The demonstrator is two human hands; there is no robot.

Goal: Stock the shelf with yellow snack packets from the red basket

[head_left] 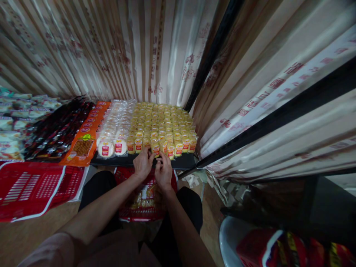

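Here: dark shelf (184, 161), yellow packs (161, 124), striped curtain (133, 48) behind

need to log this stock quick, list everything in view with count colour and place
yellow packs: many, yellow with red labels, rows on the shelf's right part
white round packs: many, white, left of the yellow packs
orange packets: several, orange, left of those
dark packets: many, black and red, further left
pale packets: many, white-green, far left
shelf: one, black, low
red basket: one, floor under the hands, packs inside
flat red basket: one, floor left
printed sheets: several, cream, hanging behind and right
left hand: fingers on the front-row yellow packs
right hand: beside it, same row
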